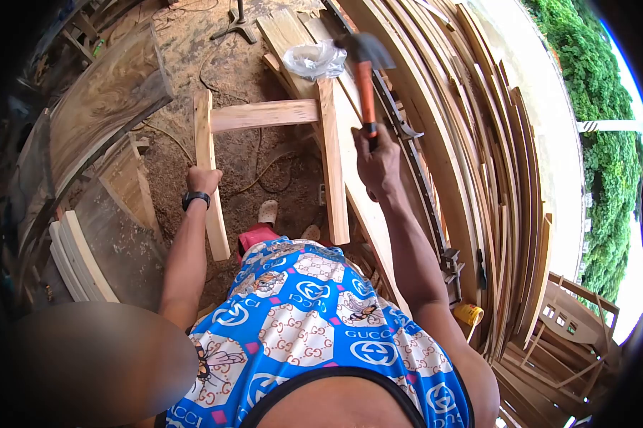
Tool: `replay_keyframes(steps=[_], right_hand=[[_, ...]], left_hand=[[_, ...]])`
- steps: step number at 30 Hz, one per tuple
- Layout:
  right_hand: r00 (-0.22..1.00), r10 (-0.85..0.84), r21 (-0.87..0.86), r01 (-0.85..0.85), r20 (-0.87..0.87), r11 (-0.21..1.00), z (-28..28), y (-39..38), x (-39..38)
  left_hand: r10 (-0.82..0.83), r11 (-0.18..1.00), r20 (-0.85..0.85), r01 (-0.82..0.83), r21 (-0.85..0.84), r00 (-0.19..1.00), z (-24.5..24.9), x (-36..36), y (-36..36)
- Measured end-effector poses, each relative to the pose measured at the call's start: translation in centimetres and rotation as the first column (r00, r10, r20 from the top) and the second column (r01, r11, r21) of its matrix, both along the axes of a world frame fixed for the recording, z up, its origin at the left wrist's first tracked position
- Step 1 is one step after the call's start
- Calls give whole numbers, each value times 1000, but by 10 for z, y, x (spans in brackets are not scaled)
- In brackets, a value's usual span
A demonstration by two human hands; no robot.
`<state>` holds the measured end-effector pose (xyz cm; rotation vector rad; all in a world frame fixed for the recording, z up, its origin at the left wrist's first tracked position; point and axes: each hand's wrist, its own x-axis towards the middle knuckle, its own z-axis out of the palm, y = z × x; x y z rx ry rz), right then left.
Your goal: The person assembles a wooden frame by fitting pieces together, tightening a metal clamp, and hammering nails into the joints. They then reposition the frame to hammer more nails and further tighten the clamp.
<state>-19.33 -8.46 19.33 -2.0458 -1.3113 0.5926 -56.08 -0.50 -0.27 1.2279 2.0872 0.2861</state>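
An H-shaped wooden frame (264,114), two legs joined by a crosspiece, stands in front of my body. My left hand (204,180) is closed around its left leg (204,135), with a dark watch on that wrist. In my right hand (378,165) is a hammer (366,89) with an orange-and-black handle, raised beyond the frame's right leg (331,164). The hammer's dark head points up and away from me, apart from the wood. A clear plastic bag (314,60) lies on a board just past the right leg's top end.
Long stacked planks (471,143) run along the right side. A metal clamp bar (407,143) lies beside them. Wide slabs (111,107) lean at the left. A cord (261,178) crosses the sawdust-covered floor. A yellow container (468,314) sits lower right.
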Motion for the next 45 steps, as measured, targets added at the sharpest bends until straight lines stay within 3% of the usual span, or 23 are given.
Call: replay_keyframes(steps=[2,5,6,7,9,10,11,15,17,19,20,21,23,25,27,29,30,31,33,35,43,45], right_hand=[[999,-24,321,38,-47,946,8,6,-6],[1000,-16,337,9,17,941,-64,0,14],[990,13,49,-20,140,999,-104,-6,34],[960,175,-320,-99,220,942,-101,-2,42],[995,-95,-476,70,-27,876,-63,9,45],[996,-88,-443,80,1,893,-60,9,48],[985,-39,-225,76,165,971,-74,2,53],[995,-104,199,100,8,975,-18,-2,20],[997,-82,316,83,-17,945,-48,-4,16],[995,-4,-6,4,99,1000,-107,-14,31],[984,133,-343,-84,121,936,-122,-11,48],[997,-7,-475,-30,-76,880,-108,1,50],[999,21,-401,-8,30,916,-78,6,47],[994,10,-134,4,105,991,-63,-4,31],[997,-62,-67,65,49,996,-61,-9,19],[999,-45,-116,47,17,992,-88,-16,22],[984,137,-234,-107,116,966,-129,-17,47],[998,-9,-479,-21,-61,878,-101,-4,41],[982,147,-395,-90,116,914,-86,2,46],[989,67,-257,-32,132,966,-78,-9,34],[999,-31,-50,30,-27,998,-43,-34,6],[999,-9,196,15,-35,981,-57,-39,6]], left_hand=[[1,1000,9,-1,24,1000,-2,-1,-1],[22,1000,19,-22,-13,1000,8,3,-3],[20,1000,21,-20,-12,1000,7,2,-4],[20,1000,34,-19,-21,999,6,1,-5],[28,1000,54,-28,-11,998,2,3,3],[26,1000,30,-26,6,999,0,2,3],[19,1000,5,-19,14,1000,-4,0,0],[-3,1000,-23,3,20,1000,-30,-11,3],[-2,1000,-45,2,7,999,-27,-10,2],[5,1000,-55,-5,4,998,-10,-5,2],[-7,1000,-28,7,-6,1000,0,-1,1],[-14,1000,-1,14,-10,1000,10,1,1],[-42,999,0,42,-21,999,17,0,3],[-23,999,-26,24,24,999,8,-1,6],[-9,1000,-39,9,24,999,6,-2,5],[12,1000,-16,-12,23,1000,10,-1,4],[10,999,-13,-9,33,1000,12,0,6],[-4,1000,-18,4,21,1000,13,-1,5],[-27,999,-23,28,20,999,15,-2,8],[9,999,30,-10,34,1000,13,-1,6],[-24,999,-3,24,49,1000,-4,-7,8],[-31,998,7,30,50,1000,-5,-8,7]])
